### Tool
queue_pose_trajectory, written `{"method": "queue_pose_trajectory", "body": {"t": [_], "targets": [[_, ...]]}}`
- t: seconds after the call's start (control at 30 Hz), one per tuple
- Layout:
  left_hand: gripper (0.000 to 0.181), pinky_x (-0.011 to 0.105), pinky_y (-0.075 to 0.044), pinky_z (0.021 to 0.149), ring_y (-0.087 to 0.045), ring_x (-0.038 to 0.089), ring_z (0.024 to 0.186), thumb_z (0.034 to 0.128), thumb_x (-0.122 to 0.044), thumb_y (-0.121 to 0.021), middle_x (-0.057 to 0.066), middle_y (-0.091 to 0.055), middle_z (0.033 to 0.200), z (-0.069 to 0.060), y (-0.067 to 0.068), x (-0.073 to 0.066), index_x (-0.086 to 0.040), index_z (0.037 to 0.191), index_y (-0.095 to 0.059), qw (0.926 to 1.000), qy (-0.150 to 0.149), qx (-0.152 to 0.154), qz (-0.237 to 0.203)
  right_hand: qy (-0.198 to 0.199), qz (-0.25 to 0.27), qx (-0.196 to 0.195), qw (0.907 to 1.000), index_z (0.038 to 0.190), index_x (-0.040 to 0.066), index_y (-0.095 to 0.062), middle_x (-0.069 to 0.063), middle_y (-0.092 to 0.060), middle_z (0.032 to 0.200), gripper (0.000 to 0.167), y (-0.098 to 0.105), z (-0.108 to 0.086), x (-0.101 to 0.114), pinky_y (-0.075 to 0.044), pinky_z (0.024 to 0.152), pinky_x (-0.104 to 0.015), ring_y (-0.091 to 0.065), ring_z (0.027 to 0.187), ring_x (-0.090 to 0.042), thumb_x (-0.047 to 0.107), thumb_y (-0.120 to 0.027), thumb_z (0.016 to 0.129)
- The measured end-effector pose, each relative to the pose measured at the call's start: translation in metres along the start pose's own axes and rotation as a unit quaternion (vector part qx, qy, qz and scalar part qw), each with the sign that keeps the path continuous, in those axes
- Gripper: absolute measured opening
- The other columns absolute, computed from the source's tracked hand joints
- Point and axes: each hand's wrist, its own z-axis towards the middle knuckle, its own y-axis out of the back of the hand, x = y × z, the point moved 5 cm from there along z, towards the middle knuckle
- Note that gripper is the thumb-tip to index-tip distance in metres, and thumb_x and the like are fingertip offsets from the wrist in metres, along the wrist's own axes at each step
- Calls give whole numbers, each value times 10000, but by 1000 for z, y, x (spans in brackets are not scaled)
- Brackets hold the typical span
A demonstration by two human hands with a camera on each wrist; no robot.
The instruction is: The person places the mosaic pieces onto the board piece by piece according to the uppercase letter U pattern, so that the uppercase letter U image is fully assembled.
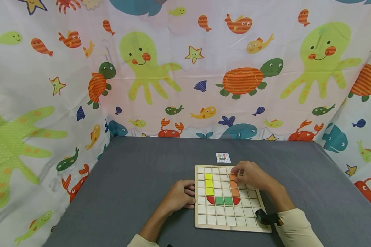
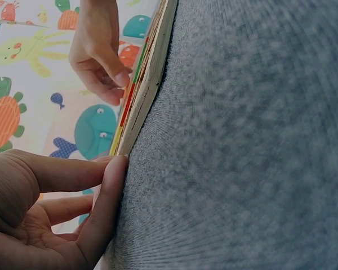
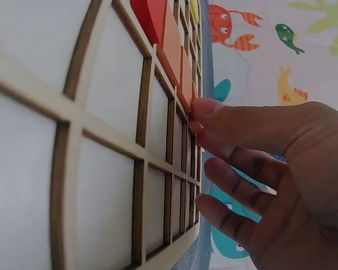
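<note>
A wooden grid board [image 1: 216, 219] lies on the dark grey table. On it, a column of yellow tiles [image 1: 209, 183], two red rounded tiles [image 1: 210, 200], two green tiles [image 1: 223, 201] and a column of orange tiles [image 1: 234, 192] form a U. My right hand [image 1: 253, 175] pinches an orange tile [image 3: 197, 127] between thumb and index finger at the far end of the orange column; the fingers partly hide it. My left hand [image 1: 180, 196] grips the board's left edge, with thumb and finger meeting there in the left wrist view.
A small printed card [image 1: 223, 157] with a coloured U pattern on a grid lies just beyond the board. A dark wrist device [image 1: 266, 217] sits on the right wrist above the board's near right corner. A curtain [image 1: 185, 68] with sea animals hangs behind the table [image 1: 148, 164].
</note>
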Motion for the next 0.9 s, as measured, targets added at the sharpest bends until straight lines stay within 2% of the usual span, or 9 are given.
{"method": "queue_pose_trajectory", "body": {"t": [0.23,0.7,0.9], "targets": [[674,367,-681,664,-657,234,993,814,154,-758,175,-625,1195,0,-1,0,86,1455,-560,10000,27,2,11,-104,-17,29,9999,1127,80,-802,-1,-734,1039,209,0,-2,1,-552,796,-380,-627,953,-192,104,-815,920],[672,367,-681,662,-658,245,1011,809,160,-759,169,-622,1194,-1,0,0,85,1449,-567,10000,42,-16,-10,76,-156,-159,9997,1113,102,-810,5,-740,1053,183,-1,-2,3,-557,821,-398,-628,974,-203,65,-784,936],[665,358,-680,660,-653,229,989,807,157,-759,160,-626,1177,0,0,0,80,1442,-577,10000,58,-27,33,124,-200,-184,9996,1083,101,-818,24,-739,1005,162,-3,2,4,-541,781,-361,-617,932,-175,56,-793,929]]}}
